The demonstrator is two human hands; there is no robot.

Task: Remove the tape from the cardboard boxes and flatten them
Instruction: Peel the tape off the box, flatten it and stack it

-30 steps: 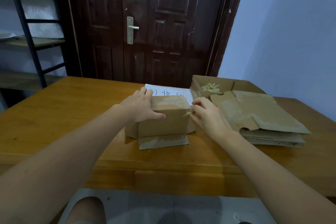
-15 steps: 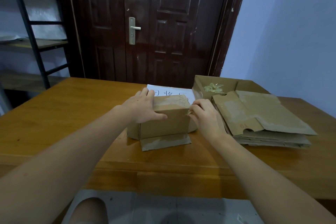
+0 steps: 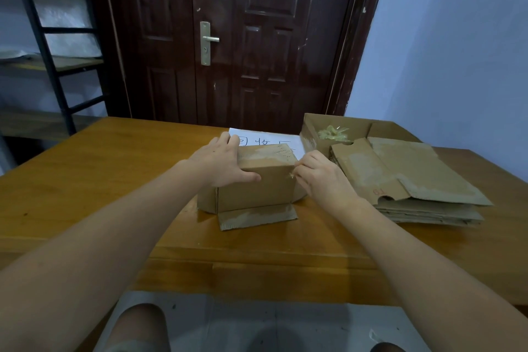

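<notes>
A small brown cardboard box (image 3: 257, 191) stands in the middle of the wooden table (image 3: 85, 180), one flap lying flat toward me. My left hand (image 3: 220, 164) grips its top left corner, thumb across the front face and fingers over the far edge. At the box's upper right edge my right hand (image 3: 320, 177) pinches a small bit of clear tape (image 3: 292, 175) between thumb and fingertips. Pale tape residue marks the box's top face.
A stack of flattened cardboard (image 3: 411, 186) lies to the right. Behind it an open box (image 3: 337, 126) holds crumpled tape (image 3: 333, 133). A white sheet with writing (image 3: 268, 138) lies behind the small box. A dark door (image 3: 228, 37) and a metal shelf (image 3: 48, 46) stand beyond the table.
Both hands keep their hold on the box. The right hand's fingers have shifted slightly at the right edge; the view moved a little.
</notes>
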